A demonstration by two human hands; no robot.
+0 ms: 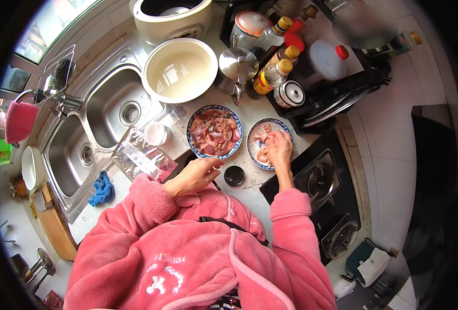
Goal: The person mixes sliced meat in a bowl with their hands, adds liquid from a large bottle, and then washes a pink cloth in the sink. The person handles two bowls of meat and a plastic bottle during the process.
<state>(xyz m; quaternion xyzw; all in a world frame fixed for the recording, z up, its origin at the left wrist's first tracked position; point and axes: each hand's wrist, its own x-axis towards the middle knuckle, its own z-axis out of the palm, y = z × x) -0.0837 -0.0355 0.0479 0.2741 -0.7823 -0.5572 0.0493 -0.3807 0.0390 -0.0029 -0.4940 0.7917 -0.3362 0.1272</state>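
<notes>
My right hand (280,149) reaches over a blue-and-white plate (251,154), its fingers curled down among pale pink raw meat pieces (263,155). The back of the hand hides whether a piece is pinched. My left hand (193,175) hovers, fingers loosely bent and apart, holding nothing visible, by the near rim of a second blue-patterned plate (239,116). Dark red sliced raw meat (215,131) is heaped on that plate. Between the hands on the counter lies a small round black lid or dish (234,176).
Left are a double steel sink (114,102), a plastic packet (143,155), a white tub (156,133) and a blue cloth (102,188). Behind stand a bowl of cloudy liquid (180,71), a lidded steel pot (238,64) and sauce bottles (269,79). A gas hob (318,178) is right.
</notes>
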